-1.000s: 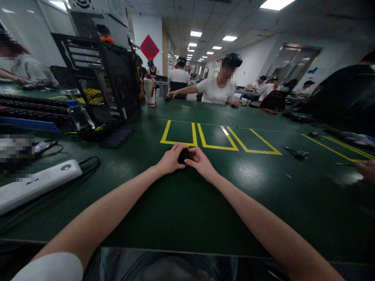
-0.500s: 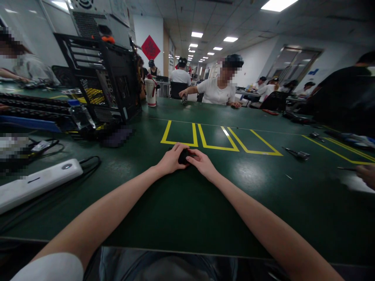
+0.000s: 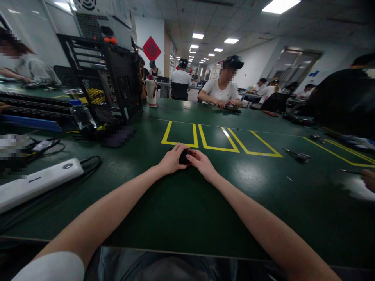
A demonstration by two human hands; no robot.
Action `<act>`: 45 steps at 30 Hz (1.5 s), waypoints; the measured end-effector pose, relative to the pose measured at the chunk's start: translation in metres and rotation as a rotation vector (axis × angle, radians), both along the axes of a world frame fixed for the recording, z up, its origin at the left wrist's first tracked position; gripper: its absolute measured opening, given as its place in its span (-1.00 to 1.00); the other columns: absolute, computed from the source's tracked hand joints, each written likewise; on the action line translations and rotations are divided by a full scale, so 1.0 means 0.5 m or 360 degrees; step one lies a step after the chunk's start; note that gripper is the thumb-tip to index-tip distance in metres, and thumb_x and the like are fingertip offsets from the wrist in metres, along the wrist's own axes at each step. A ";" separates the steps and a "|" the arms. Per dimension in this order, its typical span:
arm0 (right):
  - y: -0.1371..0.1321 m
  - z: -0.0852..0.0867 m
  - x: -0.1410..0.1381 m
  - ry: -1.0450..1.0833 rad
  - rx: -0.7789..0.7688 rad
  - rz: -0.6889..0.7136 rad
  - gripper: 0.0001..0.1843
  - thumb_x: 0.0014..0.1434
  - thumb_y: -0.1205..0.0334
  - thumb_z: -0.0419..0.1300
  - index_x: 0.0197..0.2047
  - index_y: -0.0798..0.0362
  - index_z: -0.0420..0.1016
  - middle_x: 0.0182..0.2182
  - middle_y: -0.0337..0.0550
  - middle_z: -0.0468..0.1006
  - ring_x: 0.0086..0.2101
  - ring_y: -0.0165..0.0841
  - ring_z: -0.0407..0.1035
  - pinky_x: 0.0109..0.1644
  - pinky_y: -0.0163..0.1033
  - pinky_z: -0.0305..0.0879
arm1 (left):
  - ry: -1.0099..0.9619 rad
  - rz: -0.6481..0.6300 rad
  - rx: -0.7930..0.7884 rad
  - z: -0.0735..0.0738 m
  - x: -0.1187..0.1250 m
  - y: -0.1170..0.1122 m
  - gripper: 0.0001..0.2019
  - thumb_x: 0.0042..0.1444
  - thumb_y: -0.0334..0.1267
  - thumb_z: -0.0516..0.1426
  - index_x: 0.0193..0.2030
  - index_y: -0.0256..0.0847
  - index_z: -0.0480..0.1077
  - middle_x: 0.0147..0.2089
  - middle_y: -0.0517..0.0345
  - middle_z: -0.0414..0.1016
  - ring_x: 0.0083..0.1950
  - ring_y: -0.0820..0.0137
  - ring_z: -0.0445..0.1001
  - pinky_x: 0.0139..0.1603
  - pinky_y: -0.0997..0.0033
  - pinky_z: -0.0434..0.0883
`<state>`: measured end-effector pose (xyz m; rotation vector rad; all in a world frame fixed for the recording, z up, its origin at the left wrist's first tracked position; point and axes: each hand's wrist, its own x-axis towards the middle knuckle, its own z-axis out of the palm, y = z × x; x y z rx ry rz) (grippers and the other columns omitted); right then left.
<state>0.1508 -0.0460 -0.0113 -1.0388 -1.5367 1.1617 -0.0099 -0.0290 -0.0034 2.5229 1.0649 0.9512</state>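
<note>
Between my hands, low over the green table (image 3: 187, 203), is a small rounded black object (image 3: 184, 157); its kind does not show clearly. My left hand (image 3: 173, 159) wraps round its left side, fingers curled over the top. From the right, my right hand (image 3: 202, 163) grips the same object with the thumb and fingertips. Much of the object is hidden by my fingers. Just beyond it, yellow tape outlines (image 3: 218, 148) mark the tabletop.
At left stand a black computer case (image 3: 113, 78), a water bottle (image 3: 82, 113) and a white power strip (image 3: 43, 181) with cable. A white cup (image 3: 151, 93) stands farther back. A screwdriver-like tool (image 3: 300, 156) lies right. Another person's hand (image 3: 367, 179) is at the right edge.
My hands stay almost still on the black object. The person across the table has drawn an outstretched arm back, and both their hands are now together over a dark item.
</note>
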 end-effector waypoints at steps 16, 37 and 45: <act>-0.006 0.014 0.004 0.0063 0.0070 0.0017 -0.71 -0.02 0.15 0.18 -0.19 0.02 0.31 -0.20 -0.18 0.38 -0.17 -0.36 0.31 -0.05 -0.13 0.27 | -0.0033 -0.0009 -0.0046 0.004 0.000 -0.003 -0.43 -0.17 -0.28 0.21 0.01 -0.09 0.09 0.00 0.12 0.17 0.01 0.25 0.29 -0.07 0.18 0.35; -0.009 0.020 0.006 0.0045 0.0029 0.0089 -0.68 -0.02 0.21 0.18 -0.15 0.03 0.32 -0.16 -0.15 0.39 -0.19 -0.35 0.35 -0.05 -0.11 0.27 | -0.0007 0.0000 -0.0027 0.005 0.001 -0.005 -0.44 -0.16 -0.27 0.21 0.00 -0.10 0.09 0.00 0.12 0.17 0.00 0.26 0.29 -0.08 0.21 0.35; -0.015 0.014 0.005 0.0143 0.0121 0.0161 -0.76 -0.03 0.23 0.19 -0.24 0.00 0.29 -0.20 -0.22 0.38 -0.19 -0.38 0.36 -0.07 -0.16 0.31 | -0.0016 -0.0004 -0.0056 0.007 0.000 -0.005 -0.45 -0.16 -0.26 0.20 0.00 -0.09 0.09 0.00 0.12 0.17 -0.01 0.26 0.29 -0.09 0.19 0.35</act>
